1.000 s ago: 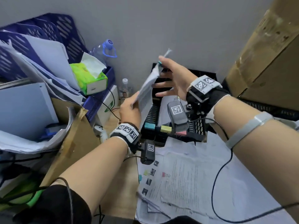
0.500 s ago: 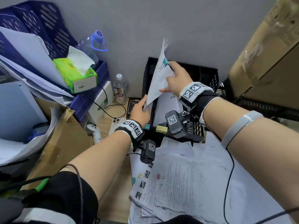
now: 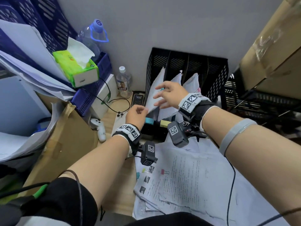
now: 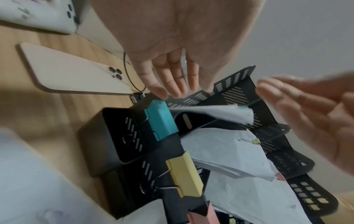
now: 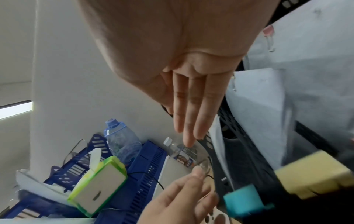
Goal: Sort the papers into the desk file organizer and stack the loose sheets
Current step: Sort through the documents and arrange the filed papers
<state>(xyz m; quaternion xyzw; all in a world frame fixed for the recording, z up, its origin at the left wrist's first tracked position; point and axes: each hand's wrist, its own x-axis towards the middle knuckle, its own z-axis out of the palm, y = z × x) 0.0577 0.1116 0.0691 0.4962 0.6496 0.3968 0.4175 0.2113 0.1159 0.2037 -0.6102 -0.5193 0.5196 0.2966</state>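
Clipped papers (image 3: 154, 93) now sit in the file organizer's (image 3: 215, 75) leftmost slot, lowered from mid-air. My right hand (image 3: 169, 95) hovers over them, fingers spread, empty. My left hand (image 3: 136, 114) touches their bottom corner, fingers loose.

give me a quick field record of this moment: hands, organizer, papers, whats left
left hand: open, fingers at the lower edge of the clipped sheets
right hand: open, fingers spread over those sheets
clipped sheets: in the leftmost slot of the organizer
organizer: black mesh, papers in three slots
loose sheets: unstacked on the desk
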